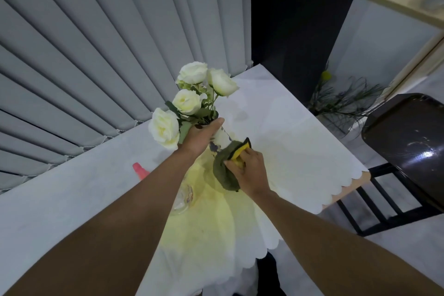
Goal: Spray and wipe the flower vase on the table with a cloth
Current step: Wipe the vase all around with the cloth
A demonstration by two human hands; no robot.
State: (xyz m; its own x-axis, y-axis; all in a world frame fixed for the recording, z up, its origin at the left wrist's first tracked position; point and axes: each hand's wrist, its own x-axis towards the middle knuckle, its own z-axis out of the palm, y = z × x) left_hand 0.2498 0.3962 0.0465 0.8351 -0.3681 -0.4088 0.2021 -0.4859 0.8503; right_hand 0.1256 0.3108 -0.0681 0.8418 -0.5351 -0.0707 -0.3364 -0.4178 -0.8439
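A white vase [222, 139] with dark markings holds several white roses [192, 94] and is tilted above the white table [288, 132]. My left hand [200, 138] grips the vase around its neck, just below the blooms. My right hand [247, 170] presses a green and yellow cloth [225, 166] against the lower body of the vase, which the cloth mostly hides. A spray bottle with a pink top [140, 170] and a clear body [183, 197] stands on the table behind my left forearm, partly covered by it.
Grey vertical blinds [96, 55] hang close behind the table. A dark chair [406, 151] stands to the right of the table's scalloped edge. A potted plant [343, 101] sits on the floor beyond the far right corner.
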